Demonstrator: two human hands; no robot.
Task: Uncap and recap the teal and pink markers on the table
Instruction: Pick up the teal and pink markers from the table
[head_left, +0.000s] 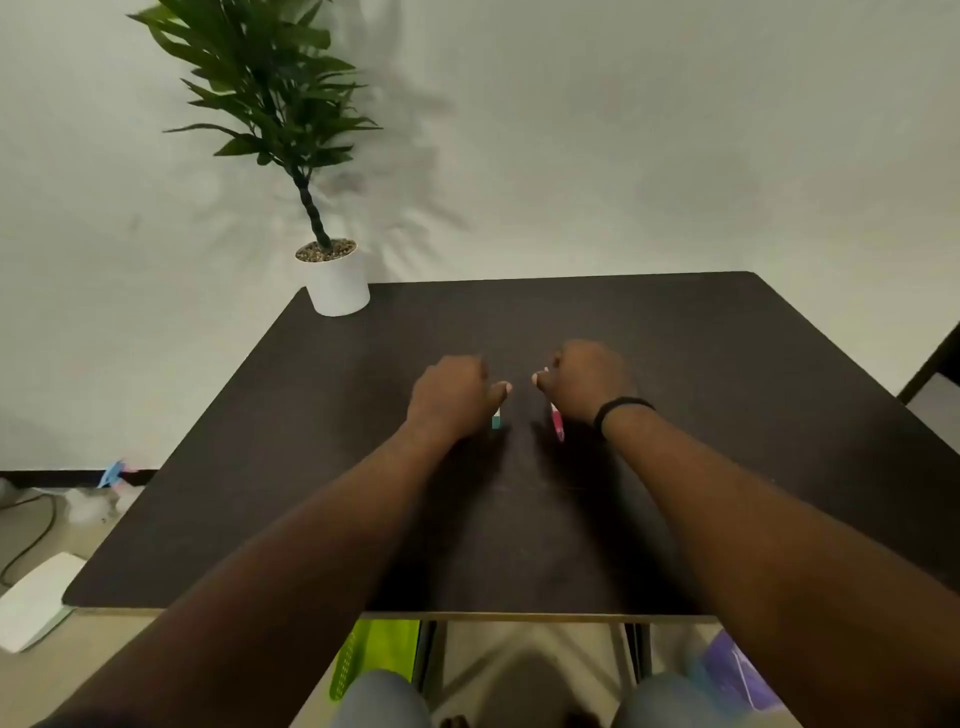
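Two hands sit mid-frame on the table (727, 364). Left hand (452, 397) is curled around the teal marker (496, 419), right hand (587, 382) around the pink marker (557, 423). Only the markers' near ends show.

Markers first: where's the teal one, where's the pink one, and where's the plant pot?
teal marker (496, 419), head view, on its end showing below the left hand.
pink marker (557, 423), head view, on its barrel below the right hand.
plant pot (337, 286), head view, on its white side.

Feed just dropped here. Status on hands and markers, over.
Left hand closed on teal marker. Right hand closed on pink marker. Caps hidden. Table unobstructed; plant pot far corner.
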